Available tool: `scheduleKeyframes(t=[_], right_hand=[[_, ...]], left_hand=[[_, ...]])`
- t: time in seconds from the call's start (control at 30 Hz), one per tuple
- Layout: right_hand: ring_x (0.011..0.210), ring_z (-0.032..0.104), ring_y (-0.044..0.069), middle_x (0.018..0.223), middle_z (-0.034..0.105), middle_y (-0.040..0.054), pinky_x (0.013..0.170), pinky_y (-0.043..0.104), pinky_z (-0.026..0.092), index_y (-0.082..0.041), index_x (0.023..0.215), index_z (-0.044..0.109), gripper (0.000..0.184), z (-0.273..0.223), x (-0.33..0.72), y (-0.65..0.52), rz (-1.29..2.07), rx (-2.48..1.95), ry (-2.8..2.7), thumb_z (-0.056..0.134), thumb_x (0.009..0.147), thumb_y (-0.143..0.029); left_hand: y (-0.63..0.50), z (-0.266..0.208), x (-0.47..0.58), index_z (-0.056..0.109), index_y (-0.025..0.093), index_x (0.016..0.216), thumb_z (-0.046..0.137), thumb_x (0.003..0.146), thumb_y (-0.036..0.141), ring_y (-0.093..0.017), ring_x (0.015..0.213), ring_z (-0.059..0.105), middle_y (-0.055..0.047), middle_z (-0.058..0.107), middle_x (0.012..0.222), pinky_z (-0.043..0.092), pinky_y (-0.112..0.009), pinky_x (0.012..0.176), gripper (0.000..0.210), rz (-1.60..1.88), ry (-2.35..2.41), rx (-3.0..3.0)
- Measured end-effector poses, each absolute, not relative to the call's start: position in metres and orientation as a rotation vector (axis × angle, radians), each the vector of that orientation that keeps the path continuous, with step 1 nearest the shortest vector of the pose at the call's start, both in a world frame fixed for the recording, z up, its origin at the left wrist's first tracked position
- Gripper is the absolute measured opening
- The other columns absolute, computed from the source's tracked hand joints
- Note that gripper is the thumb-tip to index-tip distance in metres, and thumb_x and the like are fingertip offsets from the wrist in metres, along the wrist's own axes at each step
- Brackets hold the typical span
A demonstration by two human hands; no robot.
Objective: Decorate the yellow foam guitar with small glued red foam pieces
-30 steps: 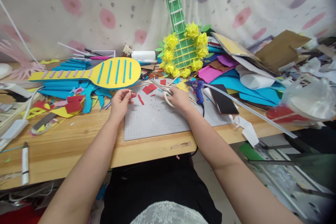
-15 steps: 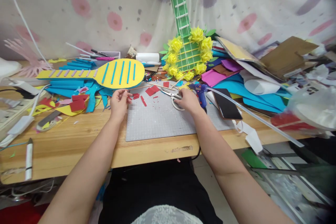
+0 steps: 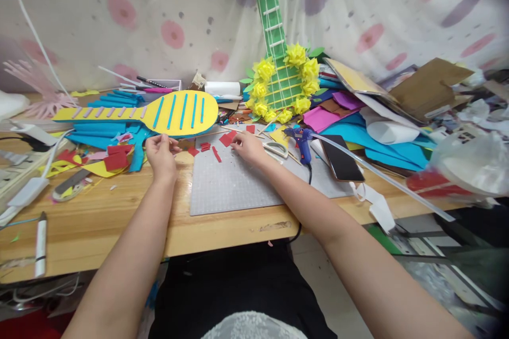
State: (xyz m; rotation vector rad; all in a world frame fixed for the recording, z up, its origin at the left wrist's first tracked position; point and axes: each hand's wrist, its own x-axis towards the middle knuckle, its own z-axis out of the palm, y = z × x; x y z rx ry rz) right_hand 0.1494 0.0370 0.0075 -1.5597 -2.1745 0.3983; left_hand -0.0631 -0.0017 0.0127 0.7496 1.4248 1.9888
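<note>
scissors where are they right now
In the head view the scissors lie on the grey cutting mat, just right of the right hand, left of the blue glue gun.

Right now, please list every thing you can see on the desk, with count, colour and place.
cutting mat: one, grey, desk centre
paddle shape: one, yellow with blue strips, back left
red pieces: several, red, mat's far edge
scissors: one, white handles, on mat beside right hand
glue gun: one, blue, right of scissors
phone: one, black, right of glue gun
guitar model: one, green, yellow flowers, back centre
left hand: pinching something small, unclear
right hand: fingers touching a red piece
</note>
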Motion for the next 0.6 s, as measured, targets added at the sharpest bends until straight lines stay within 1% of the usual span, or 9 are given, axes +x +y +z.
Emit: scheduleKeyframes(t=[0.13, 0.3, 0.37, 0.5, 0.6], right_hand=[[0.091, 0.055, 0.019, 0.096, 0.060, 0.0065, 0.079, 0.029, 0.041, -0.019, 0.089, 0.065, 0.017, 0.007, 0.130, 0.046, 0.309, -1.562, -2.224, 0.053, 0.082, -0.028], [0.095, 0.055, 0.022, 0.099, 0.061, 0.0106, 0.080, 0.032, 0.042, -0.017, 0.092, 0.064, 0.021, 0.003, 0.117, 0.050, 0.231, -1.650, -2.264, 0.053, 0.082, -0.033], [0.094, 0.055, 0.022, 0.100, 0.061, 0.0112, 0.080, 0.032, 0.043, -0.016, 0.092, 0.063, 0.021, 0.003, 0.116, 0.051, 0.233, -1.658, -2.267, 0.052, 0.082, -0.032], [0.095, 0.055, 0.020, 0.100, 0.062, 0.0089, 0.081, 0.031, 0.043, -0.017, 0.093, 0.063, 0.021, 0.011, 0.129, 0.060, 0.250, -1.624, -2.166, 0.045, 0.084, -0.026], [0.096, 0.056, 0.021, 0.105, 0.063, 0.0088, 0.082, 0.031, 0.043, -0.017, 0.100, 0.062, 0.027, 0.017, 0.152, 0.075, 0.198, -1.692, -2.062, 0.040, 0.083, -0.019]], left_hand=[[0.001, 0.009, -0.068, 0.040, 0.020, 0.077, 0.050, 0.081, 0.024, -0.006, 0.040, 0.045, 0.007, 0.053, 0.055, 0.042, -0.019, 0.044, 0.012, 1.994, 1.408, 0.712], [0.003, 0.001, -0.068, 0.038, 0.021, 0.075, 0.053, 0.080, 0.037, -0.007, 0.043, 0.046, 0.008, 0.048, 0.054, 0.043, -0.019, 0.045, 0.022, 1.970, 1.413, 0.856], [0.003, 0.000, -0.066, 0.038, 0.021, 0.074, 0.053, 0.080, 0.038, -0.006, 0.042, 0.046, 0.008, 0.046, 0.052, 0.042, -0.018, 0.044, 0.024, 1.967, 1.418, 0.868], [0.001, 0.001, -0.063, 0.041, 0.020, 0.073, 0.054, 0.081, 0.035, -0.006, 0.041, 0.045, 0.007, 0.047, 0.051, 0.041, -0.017, 0.043, 0.021, 1.972, 1.401, 0.835], [-0.001, 0.001, -0.061, 0.045, 0.019, 0.074, 0.053, 0.082, 0.034, -0.005, 0.037, 0.041, 0.008, 0.044, 0.046, 0.038, -0.016, 0.041, 0.019, 1.941, 1.366, 0.868]])
